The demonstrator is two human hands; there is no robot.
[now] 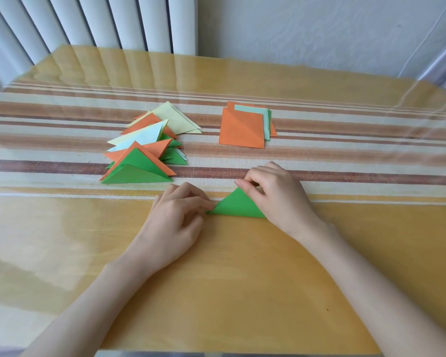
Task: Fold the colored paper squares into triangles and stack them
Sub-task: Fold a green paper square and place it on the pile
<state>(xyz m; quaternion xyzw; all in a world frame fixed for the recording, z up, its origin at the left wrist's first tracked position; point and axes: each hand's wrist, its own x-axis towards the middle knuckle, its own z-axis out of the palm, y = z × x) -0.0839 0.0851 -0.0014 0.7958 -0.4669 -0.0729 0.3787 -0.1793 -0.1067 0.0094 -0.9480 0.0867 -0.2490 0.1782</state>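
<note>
Two hands pinch the green triangle (236, 206): left hand (178, 215) its left corner, right hand (273, 194) its apex.

a domestic room, most likely in a home. a table (242, 279) stands against a pale, wrinkled wall (319, 29); it carries a yellow cloth with brown and cream stripes (345, 130) under a glossy clear cover (139, 68). white vertical slats (101, 21), blinds or a radiator, rise behind its far left corner.
</note>
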